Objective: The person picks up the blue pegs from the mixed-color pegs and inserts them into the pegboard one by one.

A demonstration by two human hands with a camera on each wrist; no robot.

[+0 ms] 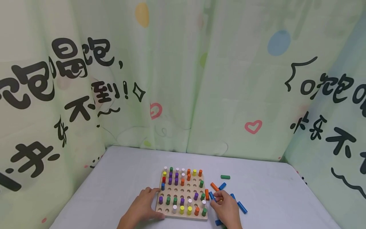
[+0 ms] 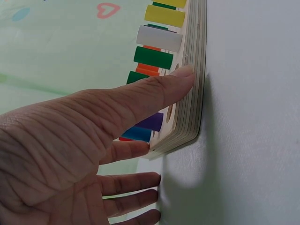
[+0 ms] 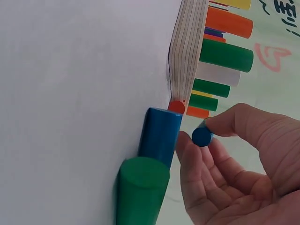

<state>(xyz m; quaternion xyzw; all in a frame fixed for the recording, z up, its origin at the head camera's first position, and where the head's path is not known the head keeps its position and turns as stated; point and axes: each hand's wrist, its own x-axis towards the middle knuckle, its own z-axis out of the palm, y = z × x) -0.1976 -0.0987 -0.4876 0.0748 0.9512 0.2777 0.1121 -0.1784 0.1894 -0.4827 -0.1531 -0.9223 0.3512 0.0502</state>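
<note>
While left hand (image 1: 143, 205) braces pegboard (image 1: 183, 217) at left, fingers spread, thumb at near edge, likely for steadiness, right hand (image 1: 227, 206) pinches blue peg (image 3: 202, 137), thumb to fingertip, just right of pegboard. Loose pegs (image 1: 242, 207) nearby, probably for easy reach.

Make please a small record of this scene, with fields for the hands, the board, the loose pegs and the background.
Left hand: thumb on the near edge of the pegboard, index fingertip at its left side
Right hand: pinches a blue peg
Board state: partly filled; several holes bare, many in the middle rows
Standing pegs: white, green, purple, orange, yellow, red, blue
Loose pegs: blue, orange and green, right of the board on the white table
Background: pale green curtain with black writing
</note>
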